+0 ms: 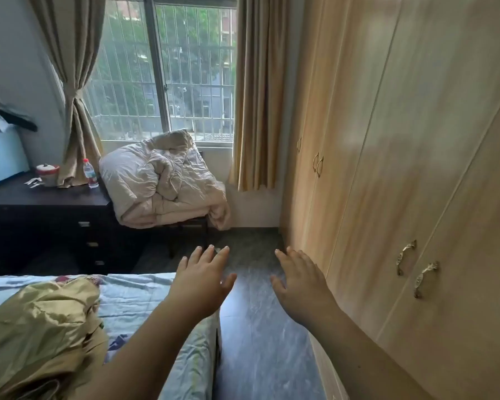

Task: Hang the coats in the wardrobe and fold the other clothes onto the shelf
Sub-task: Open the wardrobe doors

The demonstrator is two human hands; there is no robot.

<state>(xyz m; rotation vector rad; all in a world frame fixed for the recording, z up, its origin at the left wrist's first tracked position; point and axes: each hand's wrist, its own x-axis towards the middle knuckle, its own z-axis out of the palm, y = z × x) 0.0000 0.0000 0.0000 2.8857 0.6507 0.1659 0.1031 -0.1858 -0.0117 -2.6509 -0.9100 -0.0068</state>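
Note:
A light wooden wardrobe (416,140) fills the right side, all its doors closed, with pairs of brass handles (416,268) on the near doors. A shiny gold-olive garment (38,321) lies crumpled on the bed (145,295) at the lower left. My left hand (204,280) is stretched forward over the bed's corner, fingers spread and straight, holding nothing. My right hand (299,284) reaches out over the floor beside the wardrobe, fingers also straight and empty. Neither hand touches the garment or the wardrobe.
A narrow strip of dark floor (251,327) runs between bed and wardrobe. Ahead, a chair carries a bundled quilt (162,180) under the barred window. A dark desk (46,215) at left holds a water bottle (90,173) and a jar. More clothes (3,115) are piled at far left.

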